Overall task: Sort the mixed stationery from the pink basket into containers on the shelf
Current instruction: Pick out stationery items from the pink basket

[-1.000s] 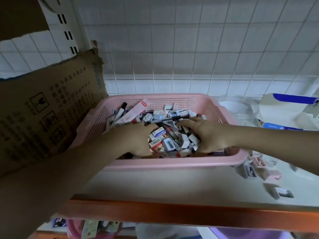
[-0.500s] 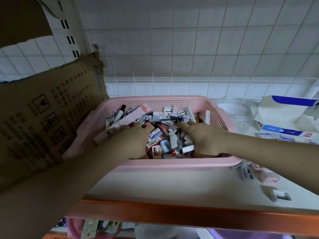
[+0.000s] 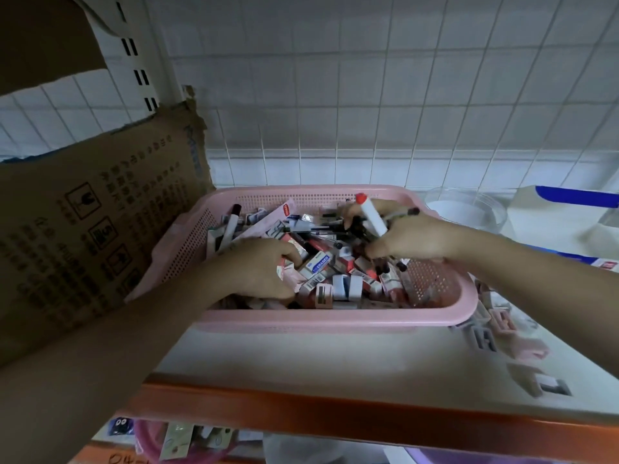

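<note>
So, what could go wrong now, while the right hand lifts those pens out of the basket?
1. The right hand grips several pens together with a red-capped marker; such a loose bundle could shed one back into the basket or behind it.
2. The left hand is buried in the pile, so stirring may push small items over the low rim.
3. Sharpeners already lie loose on the shelf near its edge and could get knocked off.

Left of the left hand (image 3: 258,269), a cardboard sheet (image 3: 90,229) leans against the pink basket (image 3: 335,318), closing that side. Right of the right hand (image 3: 402,236) stands a clear jar (image 3: 465,209), mouth open upward, with a white-and-blue box (image 3: 552,216) beyond. Small loose items (image 3: 495,333) (blurred) litter the shelf (image 3: 301,356) below the right forearm. Shelf surface nearer than both hands lies bare.
</note>
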{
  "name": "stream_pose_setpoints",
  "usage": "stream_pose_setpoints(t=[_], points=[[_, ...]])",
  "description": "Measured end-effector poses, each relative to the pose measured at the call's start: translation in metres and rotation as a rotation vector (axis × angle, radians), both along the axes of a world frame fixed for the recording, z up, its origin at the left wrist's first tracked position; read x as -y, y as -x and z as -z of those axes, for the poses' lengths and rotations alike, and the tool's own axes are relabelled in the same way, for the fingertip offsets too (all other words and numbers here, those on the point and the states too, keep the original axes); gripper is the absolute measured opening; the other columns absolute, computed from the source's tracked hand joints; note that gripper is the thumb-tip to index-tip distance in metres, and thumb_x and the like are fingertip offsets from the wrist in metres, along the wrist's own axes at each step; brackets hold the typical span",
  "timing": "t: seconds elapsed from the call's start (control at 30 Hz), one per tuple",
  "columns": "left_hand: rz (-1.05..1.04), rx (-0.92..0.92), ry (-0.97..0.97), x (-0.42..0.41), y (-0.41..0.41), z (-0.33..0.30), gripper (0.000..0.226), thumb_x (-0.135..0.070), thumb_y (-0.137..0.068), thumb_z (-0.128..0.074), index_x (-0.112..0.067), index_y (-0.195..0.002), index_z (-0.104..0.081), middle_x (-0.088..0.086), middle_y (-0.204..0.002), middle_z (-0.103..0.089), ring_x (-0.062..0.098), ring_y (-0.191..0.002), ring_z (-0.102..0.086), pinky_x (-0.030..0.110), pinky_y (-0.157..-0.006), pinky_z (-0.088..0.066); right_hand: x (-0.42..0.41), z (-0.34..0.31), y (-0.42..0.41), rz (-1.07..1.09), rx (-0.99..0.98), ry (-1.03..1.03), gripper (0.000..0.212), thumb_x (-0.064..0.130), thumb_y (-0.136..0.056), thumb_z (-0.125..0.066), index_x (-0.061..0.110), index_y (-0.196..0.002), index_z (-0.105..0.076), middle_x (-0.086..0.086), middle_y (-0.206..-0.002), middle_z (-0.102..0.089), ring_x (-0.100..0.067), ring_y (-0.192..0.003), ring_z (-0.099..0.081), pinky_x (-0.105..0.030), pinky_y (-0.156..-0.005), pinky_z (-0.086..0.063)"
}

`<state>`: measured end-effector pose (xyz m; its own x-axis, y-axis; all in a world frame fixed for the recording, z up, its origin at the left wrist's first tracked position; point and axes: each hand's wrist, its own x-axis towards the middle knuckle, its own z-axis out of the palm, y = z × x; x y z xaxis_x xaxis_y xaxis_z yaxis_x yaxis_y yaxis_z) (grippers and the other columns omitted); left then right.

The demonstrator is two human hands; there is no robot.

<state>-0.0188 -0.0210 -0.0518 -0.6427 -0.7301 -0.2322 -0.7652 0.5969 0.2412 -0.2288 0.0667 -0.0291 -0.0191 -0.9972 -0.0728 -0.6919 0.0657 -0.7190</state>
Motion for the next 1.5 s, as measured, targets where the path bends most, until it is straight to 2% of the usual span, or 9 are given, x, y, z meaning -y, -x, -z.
stream_pose_setpoints(t=[0.1, 0.27, 0.47, 0.57, 0.67, 0.97, 1.2, 1.4, 1.5], points=[[0.028, -0.027, -0.153, 0.002, 0.004, -0.002, 0.056, -0.029, -0.067, -0.070, -0.042, -0.118, -0.049, -0.002, -0.107, -0.065, 0.018, -0.083, -0.068, 0.037, -0.086, -0.055, 0.005, -0.001, 0.001, 0.091, 0.094, 0.034, 0.041, -0.004, -0.075, -0.065, 0.031, -0.097, -0.060, -0.003, -0.071, -0.050, -0.010, -0.051, -0.043, -0.014, -0.046, -0.037], [0.004, 0.056, -0.164, -0.009, 0.022, 0.004, 0.078, -0.045, -0.081, -0.066, -0.033, -0.146, -0.024, 0.002, -0.147, -0.015, 0.015, -0.074, -0.051, 0.024, -0.059, -0.048, -0.003, -0.005, -0.004, 0.069, 0.123, 0.037, 0.038, -0.011, -0.078, -0.058, 0.019, -0.100, -0.058, -0.004, -0.065, -0.046, 0.001, -0.036, -0.042, -0.010, -0.041, -0.033], [0.189, -0.001, -0.089, 0.003, 0.025, 0.015, 0.065, -0.047, -0.076, -0.068, -0.034, -0.132, -0.037, -0.001, -0.135, -0.031, 0.026, -0.130, -0.032, 0.045, -0.106, -0.035, -0.011, -0.009, -0.018, 0.099, 0.140, 0.076, 0.039, -0.012, -0.078, -0.057, 0.022, -0.098, -0.057, -0.022, -0.100, -0.058, 0.002, -0.036, -0.043, -0.008, -0.038, -0.033], [0.286, -0.033, -0.054, 0.004, 0.026, 0.013, 0.059, -0.035, -0.082, -0.068, -0.031, -0.131, -0.036, -0.001, -0.127, -0.036, 0.022, -0.115, -0.044, 0.041, -0.100, -0.041, -0.010, -0.008, -0.019, 0.137, 0.227, 0.040, 0.042, -0.007, -0.078, -0.060, 0.033, -0.092, -0.059, -0.005, -0.070, -0.053, -0.004, -0.042, -0.049, -0.013, -0.045, -0.039], [0.380, -0.034, -0.051, 0.003, 0.028, 0.013, 0.050, -0.025, -0.083, -0.068, -0.030, -0.124, -0.040, -0.002, -0.122, -0.039, 0.021, -0.107, -0.051, 0.042, -0.092, -0.047, -0.007, -0.001, -0.019, 0.137, 0.366, -0.045, 0.044, -0.010, -0.076, -0.062, 0.029, -0.096, -0.062, -0.013, -0.093, -0.056, -0.017, -0.065, -0.059, -0.027, -0.060, -0.050], [0.386, -0.078, 0.061, -0.005, 0.032, 0.020, 0.048, -0.012, -0.084, -0.060, -0.029, -0.127, -0.048, -0.003, -0.133, -0.040, 0.025, -0.104, -0.055, 0.042, -0.083, -0.049, -0.011, -0.003, -0.024, 0.210, 0.698, -0.240, 0.035, -0.015, -0.082, -0.056, 0.017, -0.095, -0.061, -0.016, -0.089, -0.059, -0.026, -0.073, -0.061, -0.049, -0.062, -0.058], [0.237, -0.239, 0.031, -0.012, 0.022, 0.009, 0.033, -0.030, -0.076, -0.073, -0.029, -0.105, -0.057, -0.004, -0.108, -0.054, 0.016, -0.093, -0.053, 0.025, -0.072, -0.045, -0.022, -0.015, -0.019, 0.228, 0.663, -0.298, 0.038, -0.016, -0.083, -0.054, 0.016, -0.104, -0.059, -0.014, -0.078, -0.055, -0.015, -0.043, -0.054, -0.022, -0.037, -0.046], [-0.383, -0.770, -0.771, -0.007, 0.007, -0.023, 0.021, -0.010, -0.082, -0.066, -0.016, -0.101, -0.062, 0.002, -0.083, -0.059, 0.011, -0.066, -0.058, 0.016, -0.043, -0.046, -0.024, -0.017, -0.028, 0.300, 0.830, -0.056, 0.032, -0.013, -0.083, -0.053, 0.017, -0.090, -0.060, -0.009, -0.066, -0.045, -0.011, -0.043, -0.043, -0.015, -0.032, -0.034], [-0.662, -1.153, -1.291, -0.009, -0.002, -0.030, 0.012, -0.010, -0.075, -0.069, -0.005, -0.085, -0.064, 0.008, -0.091, -0.063, 0.012, -0.085, -0.062, 0.013, -0.041, -0.048, -0.022, -0.015, -0.038, 0.290, 0.740, 0.054, 0.033, -0.012, -0.080, -0.058, 0.020, -0.088, -0.064, -0.013, -0.077, -0.050, -0.017, -0.053, -0.050, -0.017, -0.035, -0.038]])
